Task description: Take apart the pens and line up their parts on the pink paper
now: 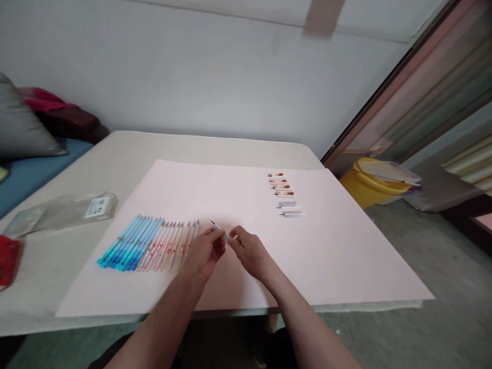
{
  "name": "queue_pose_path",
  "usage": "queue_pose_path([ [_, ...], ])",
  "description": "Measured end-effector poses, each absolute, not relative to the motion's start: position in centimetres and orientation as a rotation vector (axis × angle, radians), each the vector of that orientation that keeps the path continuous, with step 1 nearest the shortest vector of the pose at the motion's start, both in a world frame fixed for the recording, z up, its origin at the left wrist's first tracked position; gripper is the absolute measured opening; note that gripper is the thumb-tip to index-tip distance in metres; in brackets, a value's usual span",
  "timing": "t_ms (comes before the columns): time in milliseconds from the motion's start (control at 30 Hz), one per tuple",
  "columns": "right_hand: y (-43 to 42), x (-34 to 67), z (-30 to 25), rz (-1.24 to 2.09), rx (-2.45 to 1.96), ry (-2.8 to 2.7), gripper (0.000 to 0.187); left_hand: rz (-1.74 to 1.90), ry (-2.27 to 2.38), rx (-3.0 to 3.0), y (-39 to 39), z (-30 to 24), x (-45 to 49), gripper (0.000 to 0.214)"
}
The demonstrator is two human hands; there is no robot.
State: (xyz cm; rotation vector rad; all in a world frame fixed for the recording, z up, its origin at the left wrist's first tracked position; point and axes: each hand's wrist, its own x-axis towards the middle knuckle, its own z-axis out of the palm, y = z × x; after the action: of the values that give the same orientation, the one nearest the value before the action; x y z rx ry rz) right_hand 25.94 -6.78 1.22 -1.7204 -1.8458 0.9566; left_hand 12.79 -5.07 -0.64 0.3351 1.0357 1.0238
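Just below the frame's centre, our left grip (205, 250) and right grip (250, 247) pinch a slim pen piece (217, 226); we judge it light, stiff, slightly slippery, best held mid-barrel.

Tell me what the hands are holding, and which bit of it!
The left hand pinches a slim white stick behind its dark tip. The right hand has its fingertips at the other end; whether they grip it is unclear.
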Motion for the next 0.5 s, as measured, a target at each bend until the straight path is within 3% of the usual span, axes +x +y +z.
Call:
queue_pose_path([
  [300,-6.6,27.5,1.6,1.334,-1.513,-1.586,0.015,1.229,1.074,0.204,-3.5,-0.2,11.1,0.015],
  [500,-5.8,27.9,1.8,1.402,-1.487,-1.251,0.018,1.116,1.062,0.28,-4.2,-0.1,11.6,0.015],
])
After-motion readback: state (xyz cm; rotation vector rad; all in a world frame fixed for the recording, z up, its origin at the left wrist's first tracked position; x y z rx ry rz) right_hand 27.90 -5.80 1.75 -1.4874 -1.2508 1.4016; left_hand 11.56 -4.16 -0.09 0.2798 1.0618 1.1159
